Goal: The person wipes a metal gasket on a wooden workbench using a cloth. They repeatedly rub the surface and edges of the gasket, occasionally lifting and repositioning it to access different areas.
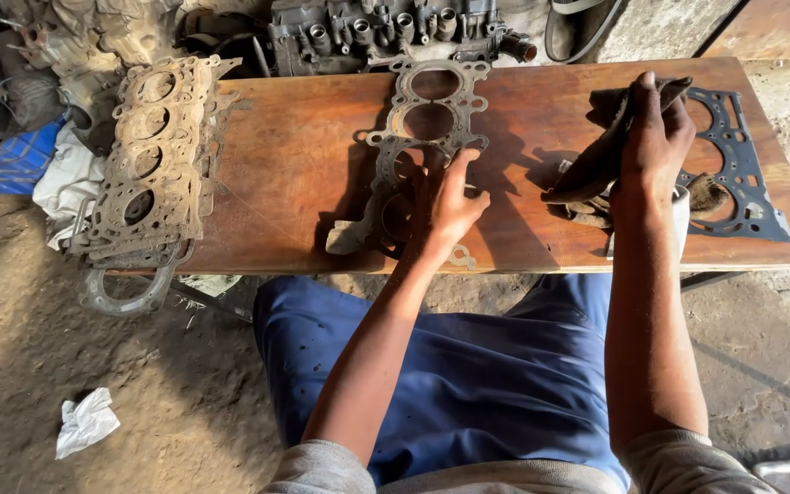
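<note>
Where gaskets [427, 137] lie: wooden bench [304, 165], dirt floor [66, 366].

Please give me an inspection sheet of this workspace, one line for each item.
Surface: wooden bench, worn, bearing gaskets.
Job's things: grey head gasket flat at centre; dark rag; black gasket on the right.
Clutter: stack of dirty gaskets on the left end; white cup.
Hands: left hand presses the grey gasket; right hand grips the rag.
Cables: nothing seen.
Surroundings: engine head behind; dirt floor, crumpled paper.
</note>
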